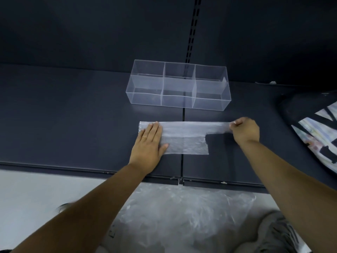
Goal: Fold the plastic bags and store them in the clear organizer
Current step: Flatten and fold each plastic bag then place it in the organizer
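Crumpled plastic bags [182, 207] are heaped below the shelf [73, 115]. On it, near the clear organizer [178, 88], a flattened bag [184, 141] is pressed by the flat left hand [148, 143], its handle pinched by the right hand [245, 130].

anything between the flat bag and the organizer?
Nothing. In the head view, only a bare strip of dark shelf separates the bag from the organizer, crossed by the seam between shelf panels.

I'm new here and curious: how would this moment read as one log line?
left hand: pressing flat on plastic bag | right hand: pinching bag's handle end | clear organizer: beyond bag, untouched
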Demonstrator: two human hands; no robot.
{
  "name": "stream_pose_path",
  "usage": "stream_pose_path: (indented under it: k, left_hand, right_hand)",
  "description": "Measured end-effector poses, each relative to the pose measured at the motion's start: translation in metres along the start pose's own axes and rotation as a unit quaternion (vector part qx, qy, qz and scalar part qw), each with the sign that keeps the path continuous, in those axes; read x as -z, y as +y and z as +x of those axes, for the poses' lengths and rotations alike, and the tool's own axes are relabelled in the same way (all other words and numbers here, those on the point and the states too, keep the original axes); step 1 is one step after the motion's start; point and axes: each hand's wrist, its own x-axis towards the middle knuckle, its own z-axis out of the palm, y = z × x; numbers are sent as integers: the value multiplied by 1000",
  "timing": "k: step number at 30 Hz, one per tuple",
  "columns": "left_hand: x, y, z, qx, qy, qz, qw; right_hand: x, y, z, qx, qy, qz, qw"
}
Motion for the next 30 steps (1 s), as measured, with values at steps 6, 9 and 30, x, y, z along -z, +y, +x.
stream_pose_path:
  k: [6, 9, 30]
  left_hand:
    - [-5, 0, -4, -7, -11, 54, 998]
    - [-4, 0, -4, -9, -28, 70, 997]
    - [21, -18, -48, -51, 42, 0, 998]
  right_hand:
    - [-41, -57, -85, 299, 74, -57, 950]
    - [-84, -76, -127, 397, -99, -56, 911]
    - [-15, 25, -97, 396, -50, -121, 909]
